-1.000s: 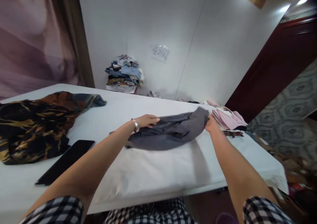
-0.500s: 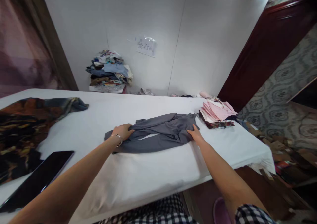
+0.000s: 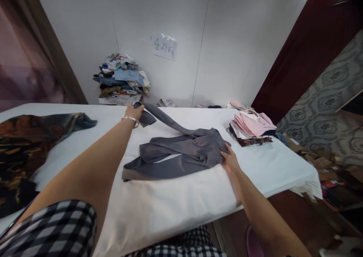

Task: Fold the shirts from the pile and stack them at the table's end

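A grey long-sleeved shirt [image 3: 181,151] lies on the white-covered table [image 3: 181,196] in front of me. My left hand [image 3: 135,112], with a silver bangle at the wrist, pinches the end of one sleeve and holds it up toward the far left, so that sleeve stretches from the shirt body to my fingers. The other sleeve lies flat along the near side. At the shirt's right end, my right hand [image 3: 230,158] has its fingers closed on the edge of the cloth near the collar.
Folded pink clothes [image 3: 253,123] lie in a stack at the right. A tall pile of clothes [image 3: 121,79] stands by the wall. Dark patterned cloth [image 3: 25,147] covers the table's left end. A paper sign [image 3: 165,47] hangs on the wall; boxes [image 3: 320,162] sit beyond the right edge.
My left hand has moved up and away, lifting one sleeve off the shirt and drawing it out toward the far left. My right hand stays at the shirt's right end.
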A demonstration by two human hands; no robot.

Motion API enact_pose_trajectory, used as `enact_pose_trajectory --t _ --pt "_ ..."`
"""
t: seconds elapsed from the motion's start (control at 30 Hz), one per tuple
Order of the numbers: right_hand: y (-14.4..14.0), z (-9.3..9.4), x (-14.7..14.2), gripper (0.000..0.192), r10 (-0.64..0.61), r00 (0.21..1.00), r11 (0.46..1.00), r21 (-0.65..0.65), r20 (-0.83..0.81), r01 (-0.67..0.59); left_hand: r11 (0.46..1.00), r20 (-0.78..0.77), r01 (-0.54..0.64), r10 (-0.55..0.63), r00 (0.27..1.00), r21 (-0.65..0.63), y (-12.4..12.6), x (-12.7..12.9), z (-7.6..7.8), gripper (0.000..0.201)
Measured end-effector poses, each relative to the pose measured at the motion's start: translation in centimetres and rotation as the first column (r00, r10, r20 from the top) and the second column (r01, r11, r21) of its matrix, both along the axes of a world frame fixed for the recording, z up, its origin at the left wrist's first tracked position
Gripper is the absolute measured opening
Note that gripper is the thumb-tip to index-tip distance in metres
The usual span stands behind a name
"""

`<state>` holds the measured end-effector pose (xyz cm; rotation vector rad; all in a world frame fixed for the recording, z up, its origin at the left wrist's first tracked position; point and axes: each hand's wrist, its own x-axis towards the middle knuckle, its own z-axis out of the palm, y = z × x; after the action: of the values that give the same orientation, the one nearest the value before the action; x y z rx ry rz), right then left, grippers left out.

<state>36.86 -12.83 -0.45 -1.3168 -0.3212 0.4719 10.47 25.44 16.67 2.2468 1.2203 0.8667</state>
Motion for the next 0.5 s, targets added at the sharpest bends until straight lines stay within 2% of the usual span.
enact_pose_trajectory --t 0.1,0.2,0.27,0.3,0.37,0.43,0.5 --pt "-0.2 0.6 -0.4 0.087 0.005 0.999 1.0 0.021 -0.036 -0.004 0.999 -0.13 0.045 -0.045 0.991 0.001 -3.0 0.0 -3.7 0.04" --pt "-0.2 0.9 -0.6 0.084 0.006 0.999 1.0 0.025 -0.036 -0.005 0.967 -0.261 0.253 -0.243 0.934 0.006 -6.8 -0.9 -7.9 0.035" --pt "-0.2 1.0 -0.6 0.081 -0.006 0.999 0.999 0.037 -0.038 0.008 0.92 -0.422 0.385 -0.322 0.848 0.072 -8.6 -1.6 -9.7 0.04" --pt "-0.3 0.9 -0.6 0.08 -0.016 0.999 0.999 0.048 -0.047 0.018 0.898 -0.495 0.427 -0.327 0.805 0.103 -9.2 -1.9 -10.1 0.038" --pt "-0.5 0.8 -0.3 0.081 -0.041 0.995 0.995 0.087 -0.09 0.048 0.874 -0.582 0.463 -0.3 0.756 0.151 -10.0 -2.4 -10.0 0.028" --pt "-1.0 0.6 0.4 0.08 -0.08 0.984 0.985 0.142 -0.156 0.103 0.868 -0.576 0.462 -0.287 0.765 0.181 -10.9 -2.9 -9.1 0.02" --pt "-1.6 0.4 1.2 0.076 -0.152 0.96 0.963 0.184 -0.235 0.197 0.829 -0.545 0.503 -0.311 0.778 0.246 -12.3 -3.6 -8.0 0.02"
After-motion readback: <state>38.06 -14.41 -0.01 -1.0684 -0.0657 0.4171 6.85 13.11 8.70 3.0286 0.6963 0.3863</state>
